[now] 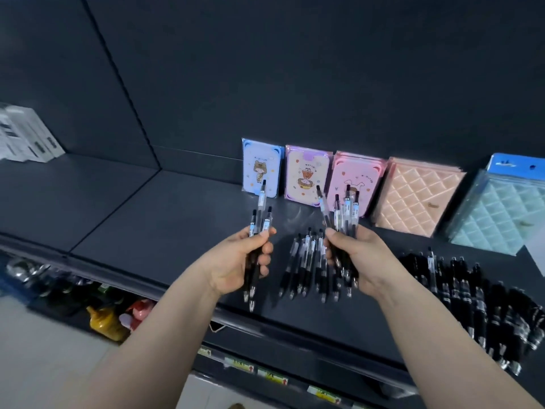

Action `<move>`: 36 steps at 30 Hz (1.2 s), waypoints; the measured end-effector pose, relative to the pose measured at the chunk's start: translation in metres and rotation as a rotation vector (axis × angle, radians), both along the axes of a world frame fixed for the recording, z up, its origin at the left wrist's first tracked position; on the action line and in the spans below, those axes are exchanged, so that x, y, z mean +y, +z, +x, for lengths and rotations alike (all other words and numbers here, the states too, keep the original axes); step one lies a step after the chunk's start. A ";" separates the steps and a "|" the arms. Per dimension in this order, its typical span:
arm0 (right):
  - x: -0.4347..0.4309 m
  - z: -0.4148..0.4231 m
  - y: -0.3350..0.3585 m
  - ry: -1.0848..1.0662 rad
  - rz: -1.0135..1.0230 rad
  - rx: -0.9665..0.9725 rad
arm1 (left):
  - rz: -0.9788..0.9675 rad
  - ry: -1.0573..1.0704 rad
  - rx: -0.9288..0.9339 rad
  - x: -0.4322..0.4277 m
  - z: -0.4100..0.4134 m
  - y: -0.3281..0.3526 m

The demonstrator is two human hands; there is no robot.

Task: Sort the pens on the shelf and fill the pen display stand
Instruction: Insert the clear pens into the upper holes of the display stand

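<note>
Upright, pens between fingers

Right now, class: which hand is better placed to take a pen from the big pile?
Probably the right hand: the big pile lies on its side, while the left hand sits beyond the small row. Both hold pens.

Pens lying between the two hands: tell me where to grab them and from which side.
Take the loose pens across their black rubber grips, coming down from above on the front-edge side. They lie side by side, tips toward the front of the shelf, so fingers laid crosswise probably gather several at once; notebooks stand behind.
</note>
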State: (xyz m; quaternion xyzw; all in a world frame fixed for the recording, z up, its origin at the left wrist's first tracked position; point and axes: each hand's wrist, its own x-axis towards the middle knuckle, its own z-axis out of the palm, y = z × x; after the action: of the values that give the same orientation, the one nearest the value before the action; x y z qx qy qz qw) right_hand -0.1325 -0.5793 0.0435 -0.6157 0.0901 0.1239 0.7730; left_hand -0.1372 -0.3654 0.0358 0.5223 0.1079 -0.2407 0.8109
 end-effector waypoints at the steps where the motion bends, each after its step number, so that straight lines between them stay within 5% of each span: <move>1: 0.010 0.000 0.007 0.060 0.047 -0.007 | -0.014 0.005 -0.016 0.000 -0.007 0.003; 11: 0.175 -0.010 0.038 0.367 0.152 0.088 | 0.005 0.324 -0.090 0.117 -0.062 0.010; 25: 0.566 -0.065 0.018 0.726 0.127 0.034 | 0.004 0.531 -0.085 0.442 -0.147 0.016; 36: 0.754 -0.041 -0.003 0.926 -0.154 -0.154 | -0.068 0.588 -0.093 0.620 -0.139 0.005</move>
State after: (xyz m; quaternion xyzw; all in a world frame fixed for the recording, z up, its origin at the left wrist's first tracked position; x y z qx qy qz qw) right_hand -0.1732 0.1743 0.0409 -0.6541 -0.2423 0.4025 0.5928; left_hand -0.2766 0.2542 0.0408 0.4515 0.2091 0.0249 0.8670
